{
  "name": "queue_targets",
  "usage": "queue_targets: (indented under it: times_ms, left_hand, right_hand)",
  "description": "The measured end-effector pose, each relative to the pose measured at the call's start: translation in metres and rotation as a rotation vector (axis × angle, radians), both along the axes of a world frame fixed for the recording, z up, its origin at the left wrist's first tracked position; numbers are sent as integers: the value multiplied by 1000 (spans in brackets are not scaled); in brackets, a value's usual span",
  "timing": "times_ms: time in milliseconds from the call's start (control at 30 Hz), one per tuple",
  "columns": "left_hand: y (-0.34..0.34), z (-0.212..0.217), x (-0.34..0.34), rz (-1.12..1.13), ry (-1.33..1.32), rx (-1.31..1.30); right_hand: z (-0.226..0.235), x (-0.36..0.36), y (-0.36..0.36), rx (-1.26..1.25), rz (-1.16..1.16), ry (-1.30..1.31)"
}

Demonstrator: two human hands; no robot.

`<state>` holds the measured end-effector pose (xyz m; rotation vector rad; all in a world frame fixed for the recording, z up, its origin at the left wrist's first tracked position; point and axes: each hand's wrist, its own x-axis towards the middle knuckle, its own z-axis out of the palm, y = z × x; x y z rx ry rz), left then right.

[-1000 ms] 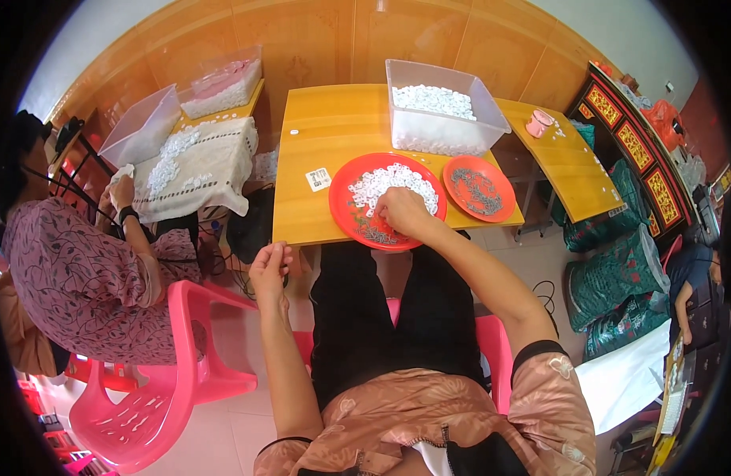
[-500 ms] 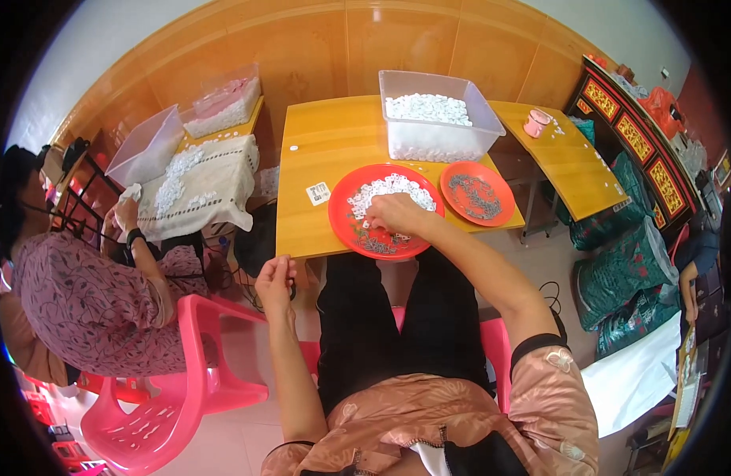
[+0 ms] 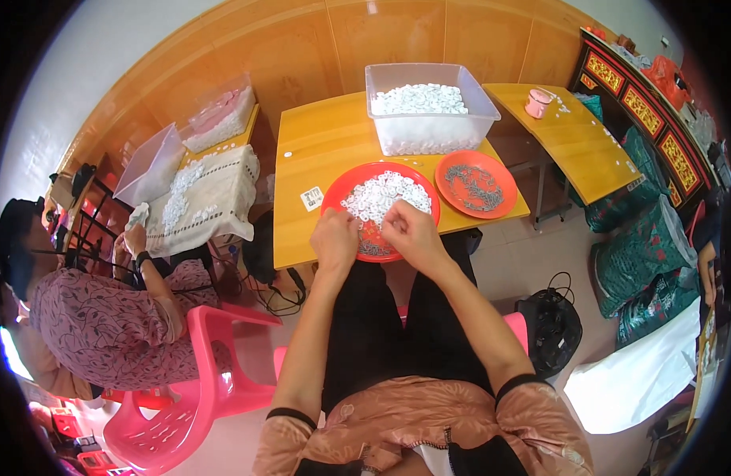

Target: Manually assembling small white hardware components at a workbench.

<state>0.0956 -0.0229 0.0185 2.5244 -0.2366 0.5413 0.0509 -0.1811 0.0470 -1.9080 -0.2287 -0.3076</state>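
Both hands, left hand (image 3: 334,236) and right hand (image 3: 407,228), pinch closed over tiny white pieces (image 3: 381,194) on the red plate (image 3: 338,193); what they grip is hidden. Those bits look light, hard and slippery, so best nipped singly by the edges

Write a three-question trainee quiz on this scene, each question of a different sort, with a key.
1. True or false: both hands, left hand and right hand, are at the large round red plastic plate of small white pieces.
2. What fills the clear rectangular plastic tub? A) dark metal bits B) small white pieces C) cloth
3. Fill in: the smaller round red plate lies to the large plate's ____.

Key: 1 true; 2 B; 3 right.
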Motion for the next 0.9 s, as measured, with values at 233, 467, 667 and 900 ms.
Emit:
queue_targets:
  times_ms: [233, 467, 667, 900]
  left_hand:
    - [-22, -14, 23, 13, 99, 291]
    - [-22, -25, 47, -18, 274, 359]
    - [-16, -16, 28, -81, 83, 298]
    - [3, 28, -80, -355, 419, -1043]
  right_hand:
    - [-17, -35, -16, 340, -131, 81]
    - [-20, -45, -11, 337, -60, 66]
    - [-20, -58, -10, 325, -87, -9]
    - [-5, -69, -4, 314, -93, -57]
